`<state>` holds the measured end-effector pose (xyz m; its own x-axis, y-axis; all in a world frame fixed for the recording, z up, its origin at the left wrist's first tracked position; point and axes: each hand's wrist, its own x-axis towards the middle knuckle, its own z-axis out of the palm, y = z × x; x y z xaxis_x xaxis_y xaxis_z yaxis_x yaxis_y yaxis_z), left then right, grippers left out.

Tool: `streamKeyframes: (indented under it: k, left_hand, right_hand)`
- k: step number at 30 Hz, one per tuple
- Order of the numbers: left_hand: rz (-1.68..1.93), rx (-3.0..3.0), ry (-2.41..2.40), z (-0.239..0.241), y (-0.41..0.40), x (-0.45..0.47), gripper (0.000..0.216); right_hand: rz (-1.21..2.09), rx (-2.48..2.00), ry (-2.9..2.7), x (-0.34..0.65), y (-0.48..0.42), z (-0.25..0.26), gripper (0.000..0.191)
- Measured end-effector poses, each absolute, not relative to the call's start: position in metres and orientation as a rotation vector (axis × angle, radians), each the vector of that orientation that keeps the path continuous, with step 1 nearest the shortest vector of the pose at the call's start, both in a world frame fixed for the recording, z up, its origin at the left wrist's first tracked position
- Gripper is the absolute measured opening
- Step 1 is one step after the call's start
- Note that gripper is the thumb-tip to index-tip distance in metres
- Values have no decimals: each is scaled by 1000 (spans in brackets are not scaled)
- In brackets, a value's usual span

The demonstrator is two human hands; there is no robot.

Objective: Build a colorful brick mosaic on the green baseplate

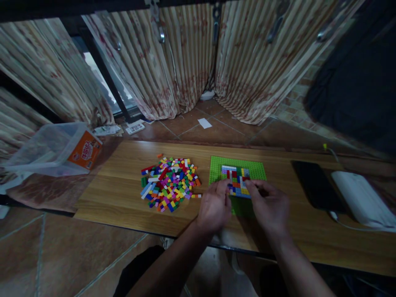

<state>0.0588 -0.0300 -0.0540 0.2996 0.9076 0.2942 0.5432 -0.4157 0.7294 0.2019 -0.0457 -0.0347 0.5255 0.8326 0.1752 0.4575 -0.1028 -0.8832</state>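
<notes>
A patchwork of toy building bricks (236, 173), in red, blue, white, yellow and other colours, sits over a green studded baseplate (256, 166) on the wooden table. My left hand (215, 204) is closed at the near left corner of this brick build, its fingers curled against the edge. From the other side my right hand (269, 206) holds the right edge, with its thumb over the bricks and its fingers bent. My hands cover part of the build and of the baseplate, and any small brick between the fingertips is hidden.
A heap of loose bricks (173, 183) lies left of the baseplate on the wooden table (120, 185). On the right are a black phone (317, 185) and a white cabled device (361, 198). A clear plastic bin (49, 148) stands beyond the table's left end. Striped curtains (173, 62) hang behind.
</notes>
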Motion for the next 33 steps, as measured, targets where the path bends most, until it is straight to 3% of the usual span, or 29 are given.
streamKeyframes:
  k: [11, 18, 27, 33]
  left_hand:
    - [1275, 1730, 1703, -23, 6, -12, 38]
    - [895, 1800, 2159, -19, 32, -71, 33]
    - [610, 2078, 2155, -19, 27, -65, 27]
    - [650, 2040, 2147, -17, 27, -66, 22]
  right_hand:
    - [353, -1676, -1312, 197, -46, -39, 31]
    - [128, -1583, -1727, 192, -38, -49, 37]
    - [1, -1595, -1893, 191, -33, -58, 38]
    - [20, -1590, -1879, 192, -33, -58, 36]
